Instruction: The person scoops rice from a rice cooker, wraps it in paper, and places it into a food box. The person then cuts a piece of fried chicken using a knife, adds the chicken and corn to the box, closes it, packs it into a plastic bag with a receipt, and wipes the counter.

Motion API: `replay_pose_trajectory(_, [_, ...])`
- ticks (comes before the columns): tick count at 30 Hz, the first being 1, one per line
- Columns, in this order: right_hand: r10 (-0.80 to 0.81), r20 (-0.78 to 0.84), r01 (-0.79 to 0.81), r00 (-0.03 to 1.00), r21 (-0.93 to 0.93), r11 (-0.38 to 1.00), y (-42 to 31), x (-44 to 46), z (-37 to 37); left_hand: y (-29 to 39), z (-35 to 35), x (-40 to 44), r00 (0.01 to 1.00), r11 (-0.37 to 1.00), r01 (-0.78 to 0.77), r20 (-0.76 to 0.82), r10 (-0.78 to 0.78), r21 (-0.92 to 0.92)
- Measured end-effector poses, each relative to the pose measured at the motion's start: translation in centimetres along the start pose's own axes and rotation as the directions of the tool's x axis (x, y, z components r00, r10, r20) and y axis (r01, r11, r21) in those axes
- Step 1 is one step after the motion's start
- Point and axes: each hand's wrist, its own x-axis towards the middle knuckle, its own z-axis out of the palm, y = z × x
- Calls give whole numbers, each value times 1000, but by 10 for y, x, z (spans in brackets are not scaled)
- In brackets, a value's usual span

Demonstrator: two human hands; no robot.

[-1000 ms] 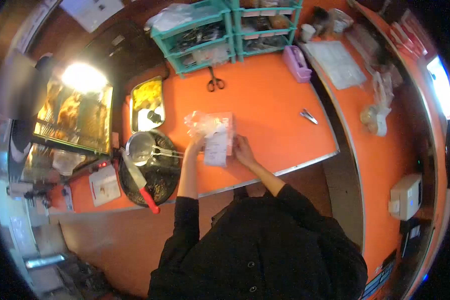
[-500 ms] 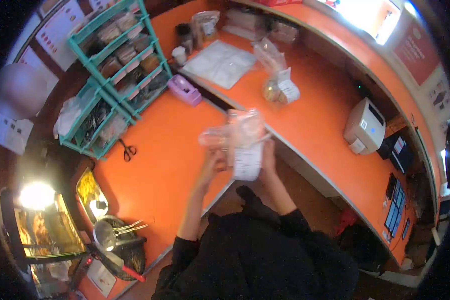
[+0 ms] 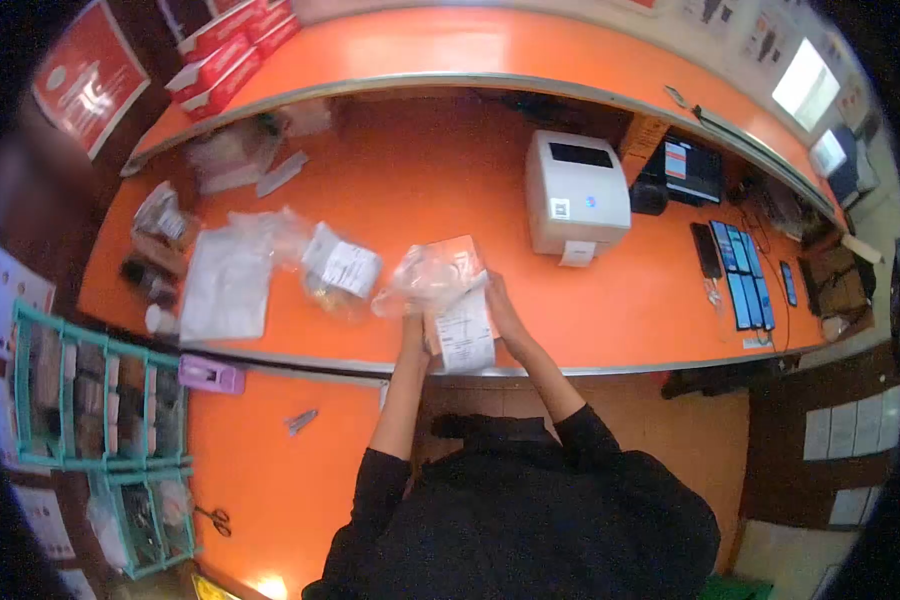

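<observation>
Between my two hands is a takeaway package in a clear plastic bag [image 3: 417, 285], with a long printed receipt [image 3: 466, 335] hanging down its front. My left hand [image 3: 416, 338] grips the package's left side, its fingers partly hidden. On the right edge, beside the receipt, my right hand [image 3: 503, 310] is closed. The package is at the near edge of the orange counter [image 3: 610, 320]; I cannot tell whether it rests there. Just left of it, another bagged package [image 3: 335, 290] with a white receipt lies on the counter.
A white label printer [image 3: 578, 195] stands right of the package, with several phones [image 3: 742, 275] farther right. White plastic sheets [image 3: 228, 285] lie left. A purple tape dispenser [image 3: 210, 374], a small grey stapler-like tool [image 3: 301, 421] and scissors [image 3: 216, 520] are on the lower counter, near teal racks [image 3: 100, 400].
My view has turned right toward the printer. Both hands have carried the package from the counters' corner to the long counter, beside the other bag. The small grey tool now shows on the lower counter.
</observation>
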Motion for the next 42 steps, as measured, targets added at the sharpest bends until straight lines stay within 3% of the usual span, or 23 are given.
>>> replay_pose_trajectory(5, [62, 104, -58, 993, -35, 998, -14, -19, -29, -12, 16, 23, 997, 994, 48, 53, -54, 102])
replay_pose_trajectory(7, [94, 54, -75, 994, -285, 956, -2, -30, -58, -56, -29, 63, 997, 908, -31, -51, 58, 417])
replay_pose_trajectory(8, [251, 3, -231, 968, -381, 895, -4, -32, -83, -39, 9, 50, 982, 841, -99, -86, 170, 532])
replay_pose_trajectory(10, [300, -273, -389, 914, -383, 838, -14, -36, -122, -1, 77, 21, 960, 612, -120, -66, 273, 782])
replay_pose_trajectory(11, [203, -469, -374, 860, -307, 875, -17, -35, -133, 13, 98, 10, 966, 451, -102, -20, 259, 887])
replay_pose_trajectory(13, [-417, -539, -123, 732, -707, 697, -14, -7, -143, 23, 103, 5, 925, 376, -169, 14, 381, 911])
replay_pose_trajectory(15, [-221, -451, -18, 865, -466, 885, 32, 33, -183, 26, 77, 8, 950, 307, -198, 105, 294, 931])
replay_pose_trajectory(17, [133, -496, -214, 858, -110, 971, -15, 34, -170, 32, 47, -1, 918, 308, -281, 161, 361, 909])
replay_pose_trajectory(19, [-82, -553, 53, 829, -68, 996, -37, 40, -162, 71, 58, -39, 943, 115, 38, -73, 323, 993])
replay_pose_trajectory(21, [-118, -577, 33, 808, -155, 987, -30, 54, -160, 86, 26, -55, 915, 156, 38, -97, 391, 987])
replay_pose_trajectory(23, [-176, -605, 33, 777, -240, 970, -46, 76, -136, 112, 20, -70, 457, -142, 126, 70, 887, 982])
replay_pose_trajectory(25, [-539, -476, 164, 695, -625, 763, -105, 67, -86, 135, -10, -50, 313, -83, 84, 53, 948, 993])
replay_pose_trajectory(26, [-531, -387, 168, 754, -668, 725, -125, 65, -74, 145, -26, -38, 187, -39, 17, 35, 982, 999])
replay_pose_trajectory(27, [-536, -374, 184, 757, -665, 724, -138, 68, -60, 153, -37, -28, 170, -35, 24, 30, 985, 999])
replay_pose_trajectory(28, [-604, -261, 337, 753, -635, 695, -152, 73, -44, 160, -45, -20, 524, 345, -264, -166, 835, 901])
replay_pose_trajectory(29, [-669, -151, 481, 727, -583, 655, -165, 79, -24, 163, -53, -15, 829, 718, -352, -155, 537, 600])
replay_pose_trajectory(31, [-547, -94, 443, 832, -480, 757, -181, 100, 15, 157, -51, -9, 809, 668, -381, -118, 575, 639])
replay_pose_trajectory(32, [-647, -58, 493, 760, -596, 633, -187, 115, 37, 151, -47, -5, 798, 618, -399, -75, 597, 677])
replay_pose_trajectory(34, [-544, 189, 572, 817, -386, 724, -209, 148, 82, 127, -54, 7, 782, 499, -432, 36, 623, 751])
replay_pose_trajectory(36, [-439, 443, 581, 782, -262, 771, -223, 176, 129, 130, -11, -8, 835, 728, -488, 17, 549, 481])
replay_pose_trajectory(38, [-122, 595, 460, 794, -457, 762, -230, 214, 172, 93, -29, 12, 857, 453, -336, 68, 511, 826])
replay_pose_trajectory(40, [-60, 603, 593, 795, -755, 280, -210, 258, 218, 98, 2, -4, 868, 514, -328, 38, 495, 793])
replay_pose_trajectory(42, [88, 737, 719, 670, -674, 170, -175, 311, 260, 91, 4, -11, 875, 560, -325, 18, 483, 762])
